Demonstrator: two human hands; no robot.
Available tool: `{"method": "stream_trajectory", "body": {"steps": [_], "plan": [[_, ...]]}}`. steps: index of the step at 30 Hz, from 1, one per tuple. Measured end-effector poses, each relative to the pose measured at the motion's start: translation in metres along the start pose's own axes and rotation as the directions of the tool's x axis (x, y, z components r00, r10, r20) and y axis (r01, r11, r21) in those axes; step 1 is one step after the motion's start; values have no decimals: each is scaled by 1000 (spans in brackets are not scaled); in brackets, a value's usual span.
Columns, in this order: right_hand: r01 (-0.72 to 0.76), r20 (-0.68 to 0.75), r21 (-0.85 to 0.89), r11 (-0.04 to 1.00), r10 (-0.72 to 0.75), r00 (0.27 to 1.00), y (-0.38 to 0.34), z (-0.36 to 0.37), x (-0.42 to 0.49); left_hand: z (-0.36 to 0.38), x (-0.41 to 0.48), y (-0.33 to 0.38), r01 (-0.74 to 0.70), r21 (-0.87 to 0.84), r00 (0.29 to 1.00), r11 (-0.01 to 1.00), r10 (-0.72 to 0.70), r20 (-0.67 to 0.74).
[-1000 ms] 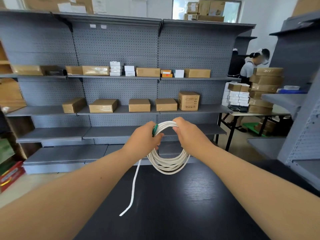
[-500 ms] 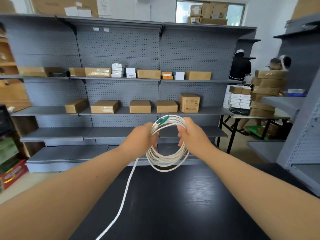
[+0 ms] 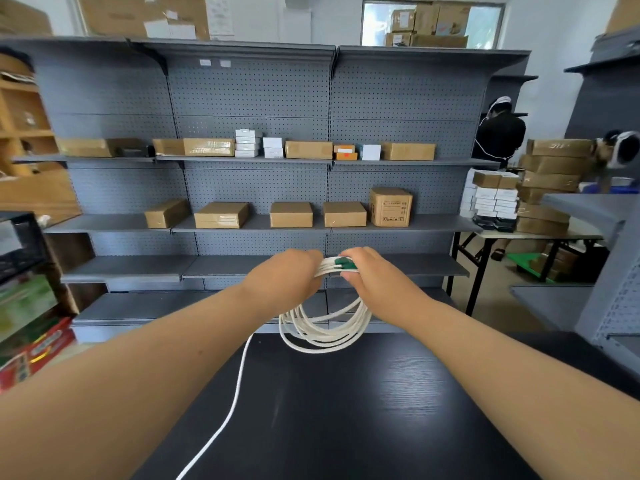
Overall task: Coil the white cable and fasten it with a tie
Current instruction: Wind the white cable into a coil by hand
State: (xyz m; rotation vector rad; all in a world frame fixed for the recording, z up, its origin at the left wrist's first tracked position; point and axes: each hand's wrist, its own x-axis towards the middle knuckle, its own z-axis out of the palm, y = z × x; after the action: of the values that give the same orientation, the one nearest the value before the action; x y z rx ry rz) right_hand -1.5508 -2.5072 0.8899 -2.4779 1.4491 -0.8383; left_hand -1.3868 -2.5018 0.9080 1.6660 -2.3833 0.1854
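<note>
The white cable (image 3: 323, 332) hangs as a coil of several loops above the far edge of the black table (image 3: 346, 410). My left hand (image 3: 285, 277) grips the top of the coil from the left. My right hand (image 3: 372, 277) grips the same bundle from the right, close beside the left. A green piece (image 3: 344, 262), a tie or a connector, shows on the strands between the two hands. One loose end of the cable trails from under my left wrist down across the table toward its near edge.
Grey pegboard shelving (image 3: 259, 188) with cardboard boxes (image 3: 221, 214) stands behind the table. A folding table (image 3: 540, 233) stacked with boxes is at the right, with two people beyond it. Coloured cartons (image 3: 31, 334) sit low at the left.
Both hands moved closer together at the top of the coil. The green piece shifted right, from my left hand's side to my right hand's fingers. The loose tail lengthened toward the near table edge.
</note>
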Motion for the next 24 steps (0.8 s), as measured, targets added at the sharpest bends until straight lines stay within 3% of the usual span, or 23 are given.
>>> {"method": "stream_trajectory", "body": {"steps": [4, 8, 12, 16, 18, 24], "plan": [[14, -12, -75, 997, -15, 1000, -9, 6, 2, 4, -6, -13, 1, -94, 999, 996, -6, -50], [10, -35, -119, 993, -14, 999, -15, 12, 9, 9, -12, -24, 33, -310, 997, 950, -53, -54], [-60, -130, -72, 996, 50, 990, -18, 15, 16, 16, -12, -39, 78, -431, 994, 899, -104, -36], [-77, -225, 66, 995, 90, 970, -23, 19, 20, 15, -14, -44, 97, -652, 988, 752, -150, -27], [-83, -240, 94, 992, 103, 965, -26, 22, 22, 13, -13, -45, 85, -652, 986, 753, -158, -53], [-111, -169, 94, 989, 126, 978, -21, 28, 24, 7, -7, -51, 70, -384, 979, 921, -138, -153]]}}
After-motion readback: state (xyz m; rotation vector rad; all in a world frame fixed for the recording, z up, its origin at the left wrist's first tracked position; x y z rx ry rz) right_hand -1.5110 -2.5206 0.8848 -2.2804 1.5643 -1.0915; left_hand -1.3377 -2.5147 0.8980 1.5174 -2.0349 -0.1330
